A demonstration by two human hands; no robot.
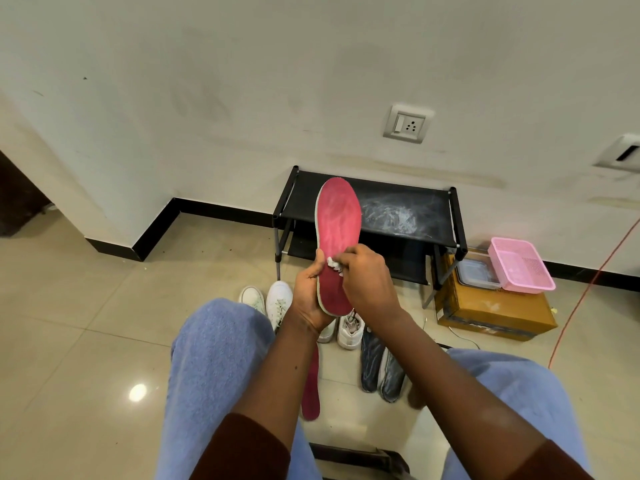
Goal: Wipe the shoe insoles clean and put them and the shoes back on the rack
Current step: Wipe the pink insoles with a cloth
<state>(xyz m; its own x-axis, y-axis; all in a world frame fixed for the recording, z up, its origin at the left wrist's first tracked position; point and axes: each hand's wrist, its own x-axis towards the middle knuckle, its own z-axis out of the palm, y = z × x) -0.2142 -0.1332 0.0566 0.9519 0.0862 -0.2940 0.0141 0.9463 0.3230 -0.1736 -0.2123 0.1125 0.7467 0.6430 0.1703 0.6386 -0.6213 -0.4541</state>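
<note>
Between the two hands, a red insole (338, 220) stands up tall, with its toe end pointing away from the person. The left hand (308, 299) grips it near the heel end, with the thumb on the front edge and the palm behind. The right hand (363, 278) pinches a small white wipe (333, 264) and presses it on the middle of the insole. So the step in hand looks like wiping this insole. The top half looks pale and streaky, so I think the wipe should go up there next. The left hand must hold firm so the soft insole does not bend.

Both arms reach forward over the knees. Under the hands, white shoes (278, 299) sit on the floor. Below the left arm lies another red insole (310, 393). Below the right arm lie dark insoles (381, 365). Past the hands stands the black rack (398, 202). The shoes are not on it yet.
</note>
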